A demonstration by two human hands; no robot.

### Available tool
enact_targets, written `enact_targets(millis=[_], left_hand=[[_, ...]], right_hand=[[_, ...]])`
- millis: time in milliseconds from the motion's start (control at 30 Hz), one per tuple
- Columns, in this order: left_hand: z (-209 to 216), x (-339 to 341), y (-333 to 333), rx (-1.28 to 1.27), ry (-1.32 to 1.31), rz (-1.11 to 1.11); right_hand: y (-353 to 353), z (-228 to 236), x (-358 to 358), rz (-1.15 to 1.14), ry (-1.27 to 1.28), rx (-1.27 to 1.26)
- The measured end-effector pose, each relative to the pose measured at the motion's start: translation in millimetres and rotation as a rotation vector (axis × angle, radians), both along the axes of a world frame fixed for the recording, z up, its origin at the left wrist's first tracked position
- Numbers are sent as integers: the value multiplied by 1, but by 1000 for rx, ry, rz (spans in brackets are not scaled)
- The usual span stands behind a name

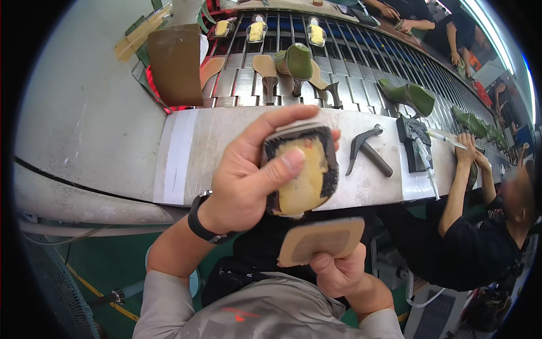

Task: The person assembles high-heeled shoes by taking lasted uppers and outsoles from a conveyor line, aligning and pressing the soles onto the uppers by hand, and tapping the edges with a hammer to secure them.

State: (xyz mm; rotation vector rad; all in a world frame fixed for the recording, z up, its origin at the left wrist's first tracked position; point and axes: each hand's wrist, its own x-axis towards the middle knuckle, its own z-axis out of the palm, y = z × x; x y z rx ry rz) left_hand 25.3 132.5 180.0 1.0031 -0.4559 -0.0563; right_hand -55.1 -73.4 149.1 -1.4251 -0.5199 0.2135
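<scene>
My left hand [248, 181] grips a shoe upper on a last, sole side up [305, 169], with black edges folded around a yellow bottom; my thumb presses on the yellow part. Just below it, my right hand [336, 274] holds a flat tan insole board [322, 240] by its lower edge. Both are held over the near edge of the grey workbench [214, 147], and the two pieces do not touch.
Grey pliers [367, 150] and a black block with a white tube [415, 144] lie on the bench. Beyond runs a slatted conveyor [350, 68] with green lasts [296, 62] and tan insoles. A seated person in black [480, 226] works at the right.
</scene>
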Motion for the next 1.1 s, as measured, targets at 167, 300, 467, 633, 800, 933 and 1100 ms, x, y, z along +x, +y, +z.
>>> enact_targets(millis=[167, 300, 467, 633, 800, 933, 1100], left_hand=[[7, -19, -3, 40, 71, -49], [4, -18, 8, 63, -56, -122], [4, -24, 2, 167, -168, -71], [5, -27, 2, 249, -239, -72], [7, -27, 1, 294, -268, -80], [8, -27, 1, 305, -276, -82], [9, -30, -2, 285, -261, -89]], right_hand=[[13, 31, 16, 51, 223, 26], [19, 35, 14, -78, 145, 91], [19, 27, 10, -91, 86, 126], [15, 29, 7, -79, 61, 108], [16, 29, 4, -106, 92, 183], [12, 28, 3, -91, 107, 178], [10, 30, 1, -91, 135, 150]])
